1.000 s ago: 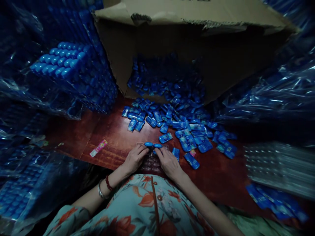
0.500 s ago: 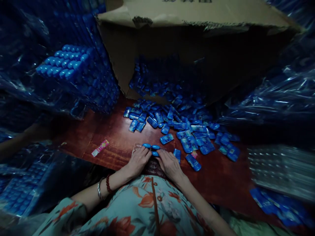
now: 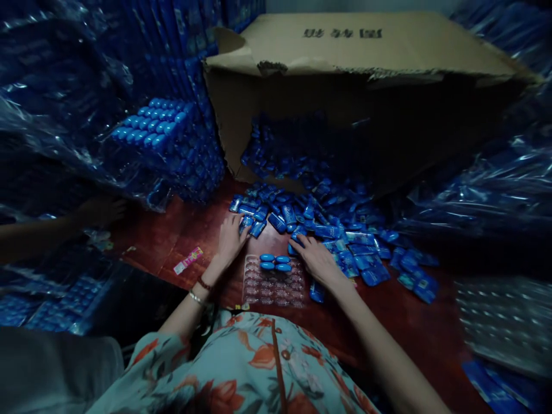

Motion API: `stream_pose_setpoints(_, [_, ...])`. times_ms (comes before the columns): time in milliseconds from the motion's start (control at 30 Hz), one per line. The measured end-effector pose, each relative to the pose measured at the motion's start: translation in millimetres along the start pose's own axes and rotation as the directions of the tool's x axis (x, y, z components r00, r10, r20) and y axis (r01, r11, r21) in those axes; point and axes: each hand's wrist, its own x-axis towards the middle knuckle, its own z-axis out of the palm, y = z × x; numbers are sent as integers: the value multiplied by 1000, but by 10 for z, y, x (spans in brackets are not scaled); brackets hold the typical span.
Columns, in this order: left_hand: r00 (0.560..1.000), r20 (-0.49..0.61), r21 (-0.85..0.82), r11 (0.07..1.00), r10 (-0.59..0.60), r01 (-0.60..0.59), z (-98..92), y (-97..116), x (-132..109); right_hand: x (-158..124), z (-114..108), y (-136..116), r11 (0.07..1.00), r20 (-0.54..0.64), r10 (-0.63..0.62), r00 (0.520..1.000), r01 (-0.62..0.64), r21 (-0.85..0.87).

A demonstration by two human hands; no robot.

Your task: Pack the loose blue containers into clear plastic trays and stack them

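The box's (image 3: 366,52) dark inside blurs the packets (image 3: 302,149); its print is unreadable.

Glossy blue packets (image 3: 332,231), clear plastic tray (image 3: 273,280), polished wood table (image 3: 397,322), matt cardboard box (image 3: 345,52)

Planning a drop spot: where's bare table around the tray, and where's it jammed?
Bare wood lies left of the tray, around the pink wrapper, and to the right, below the packet pile. Crowded: beyond the tray, where left hand and right hand reach into packets spilling from the box. Bags wall both sides.
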Motion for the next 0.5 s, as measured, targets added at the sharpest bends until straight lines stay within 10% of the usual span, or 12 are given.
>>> stream_pose_setpoints(167, [961,275,-75,997,13,8,78,-106,353,-7,80,-94,996,-25,87,996,-86,36])
stream_pose_setpoints(300, [990,137,-283,957,-31,69,-86,-126,151,-305,79,59,965,-59,191,980,-176,195])
stream_pose_setpoints(500, [958,135,-601,747,-254,283,-539,16,-476,-785,-12,-38,603,-169,385,907,-108,790])
